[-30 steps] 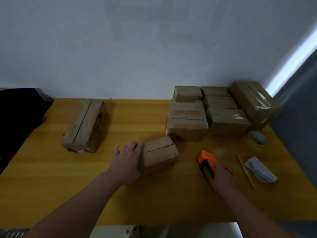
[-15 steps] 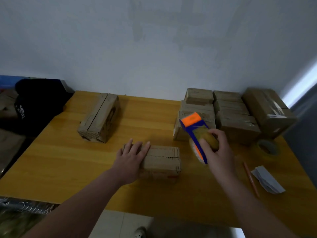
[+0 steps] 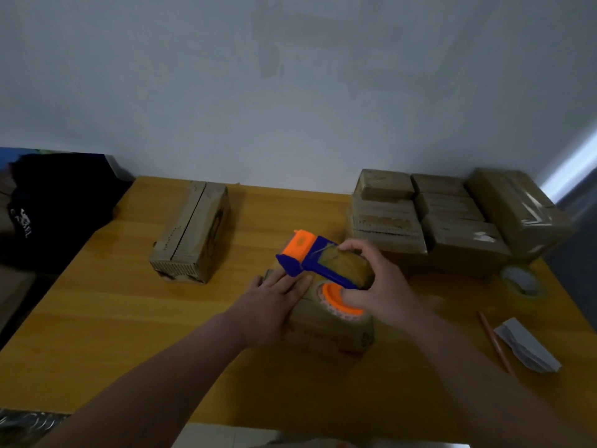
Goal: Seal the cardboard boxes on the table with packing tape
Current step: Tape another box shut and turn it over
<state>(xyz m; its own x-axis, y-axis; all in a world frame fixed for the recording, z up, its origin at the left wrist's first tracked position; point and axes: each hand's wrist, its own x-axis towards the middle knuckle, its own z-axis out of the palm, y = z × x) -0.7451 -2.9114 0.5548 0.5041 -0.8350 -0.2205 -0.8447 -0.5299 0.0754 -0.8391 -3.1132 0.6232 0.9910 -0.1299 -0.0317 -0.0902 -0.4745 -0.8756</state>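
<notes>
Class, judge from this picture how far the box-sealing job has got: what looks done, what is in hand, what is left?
Done: the large box at the back right shows glossy tape. In hand: the left hand rests flat on the small box while the right hand grips the tape dispenser over it. Left: that box and the far-left box, its seam bare.

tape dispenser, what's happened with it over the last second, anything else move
The right hand lifted the tape dispenser off the table right of the small box and carried it left, now holding it over the box's top. The box was turned from angled to square. The left hand stayed flat on its left end; the other boxes, spare tape roll and pencil kept their places.
</notes>
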